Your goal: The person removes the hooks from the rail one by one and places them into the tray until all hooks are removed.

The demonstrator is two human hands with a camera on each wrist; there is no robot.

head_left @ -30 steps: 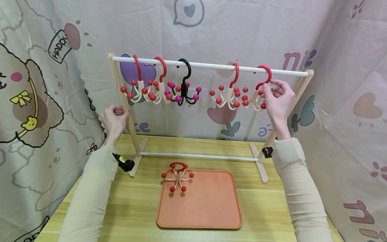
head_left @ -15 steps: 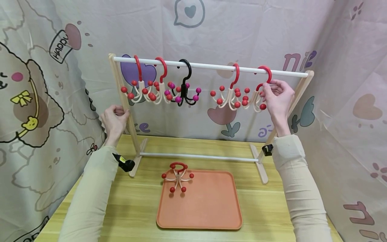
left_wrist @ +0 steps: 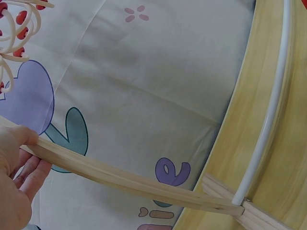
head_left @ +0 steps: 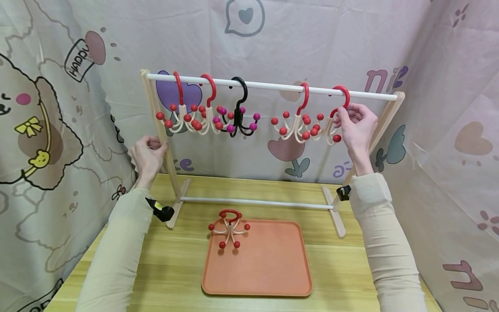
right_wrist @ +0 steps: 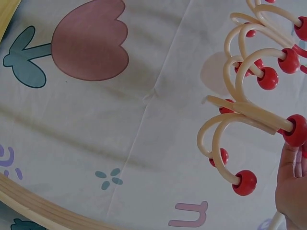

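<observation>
R hand [head_left: 356, 126] shifts slightly L w/ far-R red hanger [head_left: 331, 122], thumb + fingers pinching its neck; L hand [head_left: 148, 151] grips L wood post [left_wrist: 110, 173], fingers curled.

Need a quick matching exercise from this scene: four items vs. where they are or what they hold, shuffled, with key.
Items
1. Left hand
2. Black hanger
3. Orange tray
4. Right hand

Place or state
A. Flat on the wooden table
B. Pinching the rightmost hanger
C. Gripping a wooden upright
D. Hung third from left on the white rail

Pairs: 1-C, 2-D, 3-A, 4-B
</observation>
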